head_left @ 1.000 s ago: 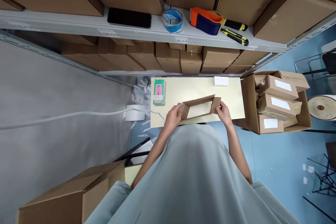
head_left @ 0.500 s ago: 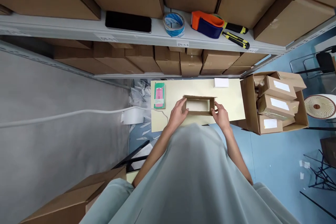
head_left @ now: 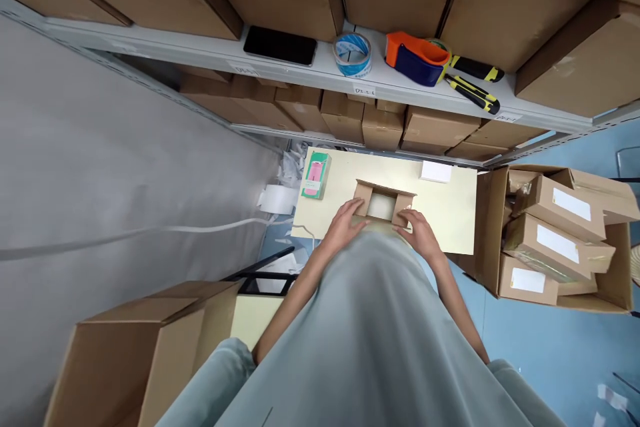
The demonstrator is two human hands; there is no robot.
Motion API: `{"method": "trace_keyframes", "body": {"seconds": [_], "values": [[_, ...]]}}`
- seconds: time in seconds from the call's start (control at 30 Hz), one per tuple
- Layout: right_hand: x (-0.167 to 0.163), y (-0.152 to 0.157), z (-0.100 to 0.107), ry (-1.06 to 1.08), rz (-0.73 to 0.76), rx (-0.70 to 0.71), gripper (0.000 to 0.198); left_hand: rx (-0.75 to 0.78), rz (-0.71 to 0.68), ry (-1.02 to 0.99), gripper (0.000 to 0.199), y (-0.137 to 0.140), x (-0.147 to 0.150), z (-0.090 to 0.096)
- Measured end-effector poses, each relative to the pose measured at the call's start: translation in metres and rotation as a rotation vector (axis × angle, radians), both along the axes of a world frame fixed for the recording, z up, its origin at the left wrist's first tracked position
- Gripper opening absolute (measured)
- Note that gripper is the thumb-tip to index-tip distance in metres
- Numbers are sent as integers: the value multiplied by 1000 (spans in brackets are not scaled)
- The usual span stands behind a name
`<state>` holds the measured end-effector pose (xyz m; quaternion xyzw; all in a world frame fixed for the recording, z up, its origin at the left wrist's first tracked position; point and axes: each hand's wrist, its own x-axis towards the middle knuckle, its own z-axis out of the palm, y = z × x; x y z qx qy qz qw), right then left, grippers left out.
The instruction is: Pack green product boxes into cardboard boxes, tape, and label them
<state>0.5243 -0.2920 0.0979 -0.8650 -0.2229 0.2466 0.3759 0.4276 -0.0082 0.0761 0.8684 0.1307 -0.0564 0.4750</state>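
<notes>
A small cardboard box lies on the pale table, its top partly open. Both short end flaps are folded inward, and a pale gap shows between them. At its left end my left hand has its fingers on the flap and its thumb by the near side. My right hand holds the right end in the same way, fingertips on that flap. The near edge of the box is partly hidden by my shirt and hands.
On the table lie a green-and-pink box and a white box. A shelf above carries a phone, a tape roll, a tape dispenser and a utility knife. A large carton of packed boxes stands right.
The end flaps of the small box have folded inward under my fingers. My view has shifted and tilted, so the shelf and large cartons appear displaced.
</notes>
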Motion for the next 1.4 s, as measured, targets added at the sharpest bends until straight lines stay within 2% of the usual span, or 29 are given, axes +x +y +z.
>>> {"method": "trace_keyframes", "body": {"seconds": [0.07,0.13,0.2,0.23,0.3,0.4,0.47,0.57,0.67,0.77,0.9,1.07,1.23,1.4], "values": [[5,-4,-7,-7,-129,17,47,15,110,-33,56,-5,-2,-3],[11,-6,-13,-26,-268,-4,67,52,229,-36,64,-9,-2,-7],[20,-7,-14,-47,-326,-21,82,102,294,-34,74,-11,-1,-8],[24,-7,-14,-54,-316,-18,82,123,297,-40,77,-11,1,-8],[31,-9,-12,-58,-256,0,69,151,269,-67,71,-11,3,-6],[34,-12,-9,-63,-203,-3,42,179,224,-75,42,-10,6,-3],[32,-15,-12,-50,-190,-10,32,185,206,-58,28,-12,6,-3],[25,-18,-19,-22,-204,47,32,140,228,-54,21,-18,6,-8],[19,-15,-28,31,-276,156,34,97,321,-36,16,-24,9,-15],[18,-10,-32,95,-345,203,35,61,397,-21,12,-27,12,-20],[17,-7,-27,101,-406,192,39,20,444,-18,11,-31,14,-20],[13,-20,-19,44,-445,191,39,5,455,-54,13,-45,14,-20],[16,-32,-25,37,-442,155,38,-25,470,-31,9,-65,23,-27],[31,-28,-29,-3,-395,141,39,27,481,-49,8,-65,38,-33]]}}
